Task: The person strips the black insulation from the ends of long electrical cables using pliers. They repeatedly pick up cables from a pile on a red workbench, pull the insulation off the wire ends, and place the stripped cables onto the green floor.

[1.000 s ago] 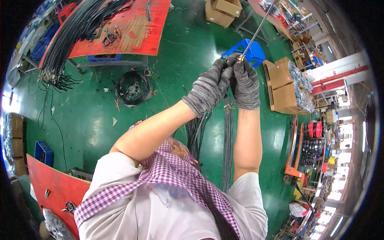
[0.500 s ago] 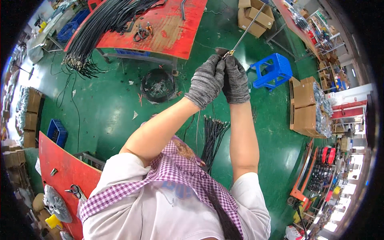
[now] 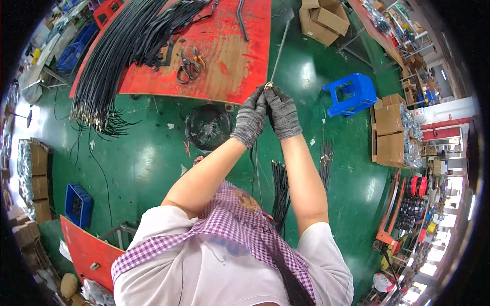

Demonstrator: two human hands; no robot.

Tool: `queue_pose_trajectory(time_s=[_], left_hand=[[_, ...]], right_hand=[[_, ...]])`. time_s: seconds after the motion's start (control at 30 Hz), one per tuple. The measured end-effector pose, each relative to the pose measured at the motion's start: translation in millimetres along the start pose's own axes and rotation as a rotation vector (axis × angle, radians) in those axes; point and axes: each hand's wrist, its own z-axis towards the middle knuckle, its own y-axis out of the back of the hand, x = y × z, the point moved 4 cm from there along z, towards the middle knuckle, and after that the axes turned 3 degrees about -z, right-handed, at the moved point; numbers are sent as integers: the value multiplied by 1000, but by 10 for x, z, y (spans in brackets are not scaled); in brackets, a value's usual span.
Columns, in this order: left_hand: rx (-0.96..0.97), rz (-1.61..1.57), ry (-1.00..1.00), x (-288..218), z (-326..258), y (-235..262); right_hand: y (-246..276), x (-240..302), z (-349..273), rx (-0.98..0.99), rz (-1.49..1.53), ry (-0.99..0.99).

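Both of my hands wear grey knitted gloves and are held together out in front, by the corner of the red table (image 3: 237, 56). My left hand (image 3: 250, 118) and my right hand (image 3: 282, 115) pinch the same small brass-coloured fitting (image 3: 269, 85) between their fingertips. A long, thin grey rod-like length (image 3: 279, 53) sticks up from that fitting, away from me. Below the gloves hang thin dark strands (image 3: 254, 166); whether they join the fitting is hidden by the fingers.
A thick bundle of black cables (image 3: 109, 71) with metal tips hangs over the table's left edge. Scissors (image 3: 188, 69) and orange-handled pliers (image 3: 199, 57) lie there. Around stand a black tub (image 3: 208, 145), a blue stool (image 3: 352, 94) and cartons (image 3: 390, 120). More cables (image 3: 279, 188) hang beside my right forearm.
My joined hands have shifted left and slightly down in the picture, close to the table corner. The rod-like length stands more upright. The table fills more of the view; both hands keep their pinch.
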Motion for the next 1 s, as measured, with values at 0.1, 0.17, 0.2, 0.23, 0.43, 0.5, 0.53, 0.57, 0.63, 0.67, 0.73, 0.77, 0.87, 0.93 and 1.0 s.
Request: queue_pose_trajectory(time_s=[0.1, 0.17, 0.2, 0.23, 0.43, 0.5, 0.53, 0.57, 0.63, 0.67, 0.73, 0.77, 0.87, 0.93, 1.0], left_hand=[[-22, -15, 249, 83, 475, 431], [-46, -150, 494, 38, 688, 587], [-57, -151, 495, 30, 801, 685], [-68, -152, 497, 49, 921, 773], [-79, -108, 596, 382, 1295, 1065], [-38, -7, 536, 615, 1357, 1142], [-24, 42, 496, 784, 1403, 1214], [-80, 235, 436, 968, 1462, 1338], [-67, 122, 557, 836, 1281, 1136], [-66, 64, 605, 744, 1217, 1060], [-4, -48, 248, 1233, 1469, 1556], [-33, -58, 444, 977, 1268, 1021], [-34, 259, 416, 606, 1149, 676], [44, 860, -35, 710, 1371, 823], [101, 451, -103, 805, 1804, 1362]], right_hand=[[-432, -278, 486, -79, 89, -166], [-604, -381, 748, -106, 42, -195], [-694, -423, 843, -122, 23, -207], [-782, -441, 923, -138, 33, -228], [-956, -817, 1181, -97, 219, -309], [-856, -909, 1087, -50, -105, -97], [-885, -1029, 1004, -35, -64, -189], [-934, -1139, 899, -12, -26, -280], [-807, -1431, 477, -82, 132, -397], [-807, -1528, 247, -129, 251, -399], [-1067, -1649, 32, 33, -44, -260], [-759, -1887, -190, -12, -201, -214], [-602, -1985, -362, 29, -447, -111], [-584, -1910, -309, 71, -374, -182], [-646, -1491, -325, -5, -598, -17]])
